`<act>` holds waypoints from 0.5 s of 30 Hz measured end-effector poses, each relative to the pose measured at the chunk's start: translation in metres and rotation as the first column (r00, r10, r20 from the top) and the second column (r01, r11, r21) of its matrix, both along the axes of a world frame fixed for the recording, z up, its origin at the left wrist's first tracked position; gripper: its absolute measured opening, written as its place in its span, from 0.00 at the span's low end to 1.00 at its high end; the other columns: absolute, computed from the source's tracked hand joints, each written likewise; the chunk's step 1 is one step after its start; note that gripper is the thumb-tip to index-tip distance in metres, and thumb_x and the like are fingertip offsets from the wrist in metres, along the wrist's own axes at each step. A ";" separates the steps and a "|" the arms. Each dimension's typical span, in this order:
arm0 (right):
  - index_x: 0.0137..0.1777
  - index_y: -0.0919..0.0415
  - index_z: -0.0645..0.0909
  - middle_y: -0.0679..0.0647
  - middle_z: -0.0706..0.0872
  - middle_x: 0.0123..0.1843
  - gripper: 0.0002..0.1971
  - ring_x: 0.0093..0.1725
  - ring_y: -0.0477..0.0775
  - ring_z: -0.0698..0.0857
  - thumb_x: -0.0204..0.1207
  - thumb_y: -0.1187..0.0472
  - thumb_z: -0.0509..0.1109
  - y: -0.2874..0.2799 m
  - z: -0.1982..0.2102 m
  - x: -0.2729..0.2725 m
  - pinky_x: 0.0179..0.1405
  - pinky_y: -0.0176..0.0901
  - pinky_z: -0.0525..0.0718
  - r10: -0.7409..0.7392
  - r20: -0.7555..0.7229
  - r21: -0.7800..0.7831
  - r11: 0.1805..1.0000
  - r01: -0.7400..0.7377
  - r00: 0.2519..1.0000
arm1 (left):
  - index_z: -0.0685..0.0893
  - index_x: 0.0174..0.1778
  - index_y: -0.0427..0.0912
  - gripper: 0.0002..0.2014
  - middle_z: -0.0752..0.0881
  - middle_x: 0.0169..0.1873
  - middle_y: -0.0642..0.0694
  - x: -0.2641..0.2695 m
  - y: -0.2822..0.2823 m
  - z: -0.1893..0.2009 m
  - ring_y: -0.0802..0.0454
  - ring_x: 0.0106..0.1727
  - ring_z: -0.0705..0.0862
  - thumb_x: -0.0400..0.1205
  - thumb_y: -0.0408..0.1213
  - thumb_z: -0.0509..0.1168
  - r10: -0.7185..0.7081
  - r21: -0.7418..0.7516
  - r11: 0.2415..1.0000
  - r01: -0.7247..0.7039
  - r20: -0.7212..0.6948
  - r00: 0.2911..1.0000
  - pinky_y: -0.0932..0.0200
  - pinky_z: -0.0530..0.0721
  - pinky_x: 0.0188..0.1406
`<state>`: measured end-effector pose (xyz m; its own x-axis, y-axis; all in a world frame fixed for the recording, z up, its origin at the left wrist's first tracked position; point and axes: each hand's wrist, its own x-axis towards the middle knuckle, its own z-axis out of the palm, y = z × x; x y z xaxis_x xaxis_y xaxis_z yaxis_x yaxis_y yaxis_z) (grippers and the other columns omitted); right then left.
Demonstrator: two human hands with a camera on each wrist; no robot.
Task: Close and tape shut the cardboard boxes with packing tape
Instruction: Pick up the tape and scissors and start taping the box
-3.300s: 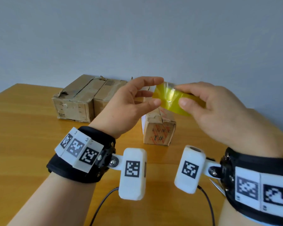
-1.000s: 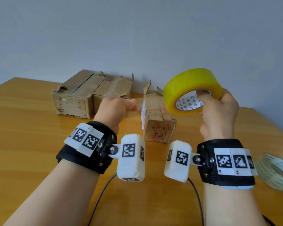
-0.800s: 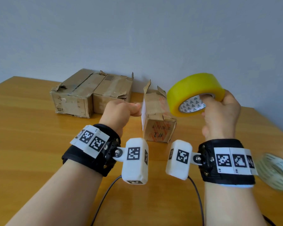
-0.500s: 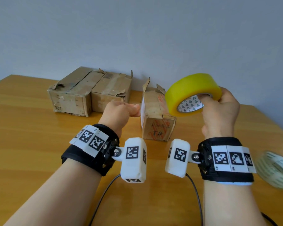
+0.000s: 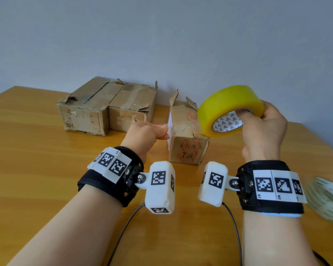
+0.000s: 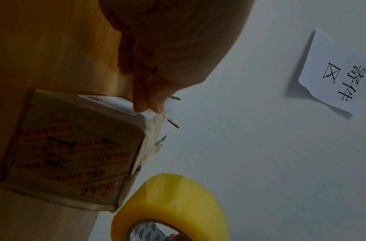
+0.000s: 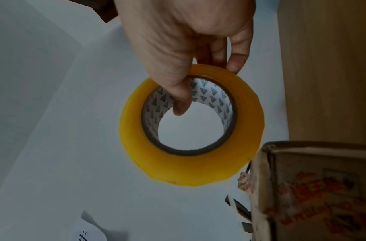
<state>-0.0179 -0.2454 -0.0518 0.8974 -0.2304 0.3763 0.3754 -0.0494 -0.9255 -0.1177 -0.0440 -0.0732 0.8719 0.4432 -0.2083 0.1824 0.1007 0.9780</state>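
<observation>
My right hand (image 5: 258, 120) holds a yellow tape roll (image 5: 229, 104) in the air, thumb inside the patterned core (image 7: 206, 78) and fingers over the outside. The roll hangs above the right side of a small cardboard box (image 5: 186, 150), whose torn far flaps stand up. My left hand (image 5: 161, 131) is curled at the box's upper left edge, with thumb and forefinger pinched together. In the left wrist view a pale translucent strip seems to run from those fingertips (image 6: 151, 106) over the box's top towards the roll (image 6: 173, 195).
Two larger worn boxes (image 5: 83, 112) (image 5: 131, 108) stand side by side at the back left, near the wall. A pale second roll (image 5: 327, 200) lies blurred at the right edge of the wooden table (image 5: 37, 169). Wrist cables (image 5: 123, 231) trail towards me. A paper note (image 6: 339, 70) hangs on the wall.
Earlier both hands met at the roll; they have drawn apart since. Over the last second my left hand has edged right to the small box, while the roll has stayed nearly still.
</observation>
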 end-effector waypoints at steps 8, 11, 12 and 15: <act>0.42 0.49 0.87 0.45 0.89 0.41 0.09 0.43 0.47 0.87 0.72 0.64 0.81 -0.004 -0.004 0.003 0.48 0.47 0.87 0.006 -0.067 0.014 1.000 -0.006 0.998 | 0.90 0.46 0.36 0.08 0.91 0.37 0.52 0.004 -0.004 -0.006 0.55 0.50 0.81 0.83 0.39 0.71 0.005 -0.010 1.000 -0.005 0.004 1.000 0.38 0.70 0.77; 0.47 0.49 0.86 0.45 0.89 0.43 0.08 0.43 0.44 0.86 0.75 0.64 0.79 -0.004 -0.004 0.002 0.46 0.44 0.83 0.030 -0.104 0.038 0.999 -0.026 0.994 | 0.89 0.51 0.35 0.10 0.89 0.36 0.54 0.006 -0.007 -0.009 0.59 0.46 0.79 0.84 0.40 0.70 -0.001 -0.001 1.000 0.001 -0.001 1.000 0.39 0.70 0.77; 0.48 0.49 0.85 0.45 0.88 0.44 0.08 0.44 0.44 0.85 0.76 0.63 0.79 -0.005 -0.005 0.002 0.47 0.45 0.82 0.042 -0.122 0.050 0.998 -0.037 0.992 | 0.89 0.50 0.36 0.10 0.89 0.37 0.54 0.006 -0.008 -0.009 0.59 0.46 0.79 0.84 0.41 0.69 -0.011 0.009 1.000 0.011 -0.006 1.000 0.39 0.71 0.76; 0.47 0.45 0.83 0.46 0.88 0.50 0.08 0.56 0.52 0.86 0.79 0.61 0.76 -0.005 -0.003 0.002 0.52 0.53 0.85 0.104 -0.230 0.109 0.991 -0.080 0.968 | 0.89 0.46 0.40 0.10 0.88 0.40 0.53 0.008 -0.009 -0.011 0.60 0.45 0.78 0.84 0.43 0.68 -0.031 0.042 0.999 0.032 -0.012 0.999 0.43 0.73 0.73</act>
